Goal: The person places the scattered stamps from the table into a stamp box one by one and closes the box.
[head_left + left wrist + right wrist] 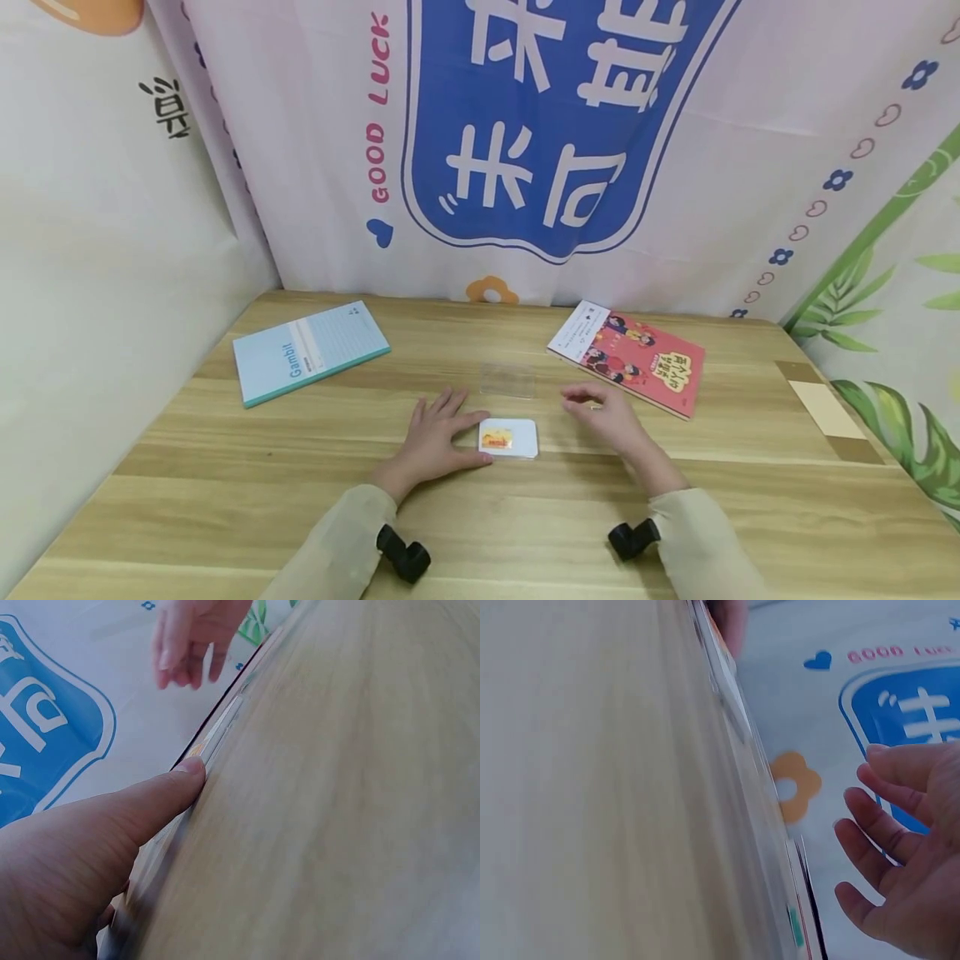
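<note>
A flat white rectangular piece point(524, 438) with rounded corners lies near the middle of the table, a small yellow-and-orange picture point(496, 438) on its left part. My left hand point(433, 442) holds its left end between thumb and forefinger, the thumb at the near edge and the forefinger at the far corner. In the left wrist view the thumb point(169, 796) presses against its thin side. To the right, my right hand point(606, 417) is raised over the table with loosely bent fingers, holding nothing in the right wrist view. Just beyond the white piece lies a clear plastic rectangle point(507, 381).
A light blue notebook point(311, 353) lies at the back left. At the back right is a red illustrated booklet point(637, 357) with a white strip, just beyond my right hand. Brown and cream tape point(828, 410) marks the table's right edge. A printed curtain point(322, 167) hangs behind.
</note>
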{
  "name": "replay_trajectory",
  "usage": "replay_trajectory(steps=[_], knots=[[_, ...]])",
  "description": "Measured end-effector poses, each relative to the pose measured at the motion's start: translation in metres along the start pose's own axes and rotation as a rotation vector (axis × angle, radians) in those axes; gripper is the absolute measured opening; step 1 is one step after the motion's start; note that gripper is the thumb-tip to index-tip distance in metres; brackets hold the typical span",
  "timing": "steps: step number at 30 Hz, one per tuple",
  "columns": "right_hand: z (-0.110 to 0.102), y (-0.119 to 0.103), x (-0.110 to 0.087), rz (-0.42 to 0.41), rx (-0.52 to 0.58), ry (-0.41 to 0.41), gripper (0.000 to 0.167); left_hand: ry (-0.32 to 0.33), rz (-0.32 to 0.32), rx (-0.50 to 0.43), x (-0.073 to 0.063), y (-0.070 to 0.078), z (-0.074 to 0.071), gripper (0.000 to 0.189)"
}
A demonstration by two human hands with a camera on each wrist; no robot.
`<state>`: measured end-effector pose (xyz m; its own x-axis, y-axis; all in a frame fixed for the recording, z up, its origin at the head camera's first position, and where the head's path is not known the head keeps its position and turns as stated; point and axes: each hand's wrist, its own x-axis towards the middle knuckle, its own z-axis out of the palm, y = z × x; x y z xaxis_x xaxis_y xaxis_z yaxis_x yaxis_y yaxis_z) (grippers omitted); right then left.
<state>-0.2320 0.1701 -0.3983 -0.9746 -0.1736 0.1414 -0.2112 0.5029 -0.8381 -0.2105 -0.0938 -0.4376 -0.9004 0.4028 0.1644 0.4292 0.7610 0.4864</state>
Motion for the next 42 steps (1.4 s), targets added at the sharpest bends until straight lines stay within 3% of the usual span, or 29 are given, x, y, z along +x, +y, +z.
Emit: replay_trajectory(steps=[5, 11, 27, 42], knots=[[-0.02, 0.017, -0.004, 0.024, -0.019, 0.018, 0.024, 0.006, 0.003, 0.002, 0.0, 0.0, 0.0, 0.065], [-0.03, 0.033, -0.004, 0.0, -0.077, 0.045, 0.025, 0.007, -0.002, -0.002, 0.0, 0.001, -0.001, 0.065], [-0.032, 0.054, -0.01, -0.009, -0.12, 0.085, 0.025, -0.003, -0.01, 0.0, -0.001, 0.003, -0.003, 0.065], [-0.03, 0.062, -0.007, -0.026, -0.201, 0.049, 0.023, 0.001, -0.01, -0.003, -0.001, 0.003, -0.001, 0.064]])
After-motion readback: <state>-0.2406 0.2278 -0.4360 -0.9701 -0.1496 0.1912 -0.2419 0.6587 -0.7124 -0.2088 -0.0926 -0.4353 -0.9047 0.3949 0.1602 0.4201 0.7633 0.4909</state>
